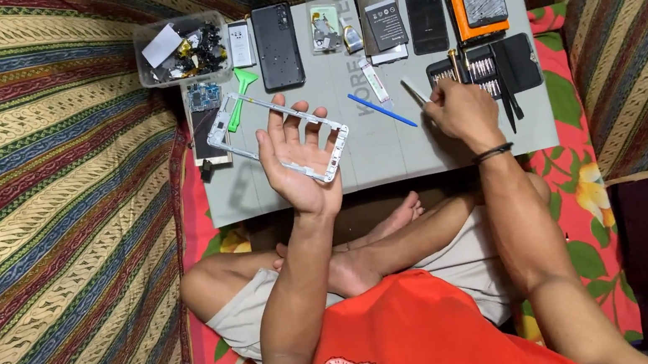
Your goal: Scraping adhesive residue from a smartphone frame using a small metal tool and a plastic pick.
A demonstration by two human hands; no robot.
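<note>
A clear plastic parts box (181, 50) sits far left on the grey mat (388, 156). The left hand (297, 156), palm up, cradles a white phone frame (281, 137) with fingers loosely spread. A blue spudger (381, 110) lies between. The right hand (462, 110) pinches metal tweezers (415, 93) beside the screwdriver bit case (485, 68).

Phone frame (248, 121): white, empty rectangular rim, lay tilted across the left palm above the grey mat.
Tweezers (414, 92): thin metal, pinched at right fingertips, tip pointing up-left.
</note>
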